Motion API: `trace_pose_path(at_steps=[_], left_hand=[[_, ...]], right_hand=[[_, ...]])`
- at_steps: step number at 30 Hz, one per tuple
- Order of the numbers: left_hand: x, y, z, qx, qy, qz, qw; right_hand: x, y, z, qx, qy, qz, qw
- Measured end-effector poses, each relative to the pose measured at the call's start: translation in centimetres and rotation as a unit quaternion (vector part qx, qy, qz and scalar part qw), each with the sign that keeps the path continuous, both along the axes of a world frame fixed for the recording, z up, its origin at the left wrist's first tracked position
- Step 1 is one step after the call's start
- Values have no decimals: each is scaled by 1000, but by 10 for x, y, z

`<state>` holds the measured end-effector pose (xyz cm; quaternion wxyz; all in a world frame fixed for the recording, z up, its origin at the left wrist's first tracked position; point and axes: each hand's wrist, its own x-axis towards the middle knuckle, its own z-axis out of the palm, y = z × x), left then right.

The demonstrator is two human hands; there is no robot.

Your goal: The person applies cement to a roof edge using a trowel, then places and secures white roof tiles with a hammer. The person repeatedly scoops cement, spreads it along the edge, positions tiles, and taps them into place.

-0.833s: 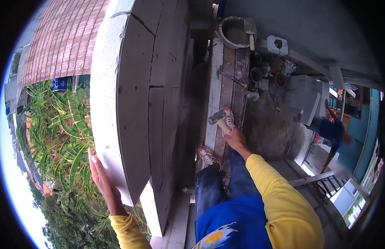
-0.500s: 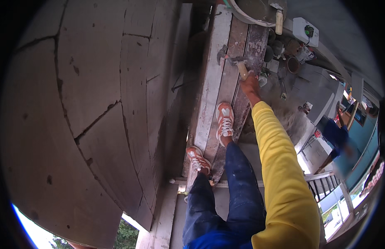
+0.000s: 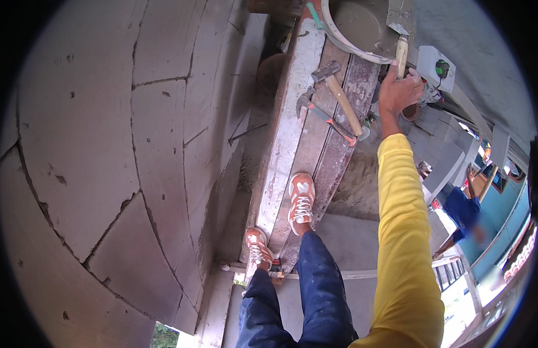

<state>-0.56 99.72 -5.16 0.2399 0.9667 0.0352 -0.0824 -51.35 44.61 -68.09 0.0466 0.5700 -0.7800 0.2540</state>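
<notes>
My right hand (image 3: 399,93), in a yellow sleeve, is at the wooden handle of a trowel (image 3: 402,49). Its thumb and fingers are apart on either side of the handle's end and do not look closed around it. The trowel's flat blade lies over a round tub (image 3: 333,36) of wet grey mortar (image 3: 359,24). On the planks below lie a wooden-handled hammer (image 3: 343,97) and a claw hammer (image 3: 324,115) with an orange and dark grip, side by side. My left hand is out of view.
I stand on narrow scaffold planks (image 3: 280,174) beside a large block wall (image 3: 106,145). A nail (image 3: 246,133) sticks out at the wall. A green tape measure (image 3: 442,68) sits on a white container (image 3: 428,61). Another person (image 3: 461,207) in blue is lower right.
My right hand has let go of the wooden-handled hammer, now lying on the planks. It has moved up and right to the trowel handle. The view has shifted.
</notes>
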Motion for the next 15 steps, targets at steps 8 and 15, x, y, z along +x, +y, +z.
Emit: trace_pose_path(at_steps=[8, 15], left_hand=[[51, 98, 28, 83, 3, -168, 982], [17, 32, -1, -70, 0, -46, 996]], right_hand=[[-73, -102, 32, 251, 100, -13, 963], [116, 114, 212, 248, -521, 128, 806]])
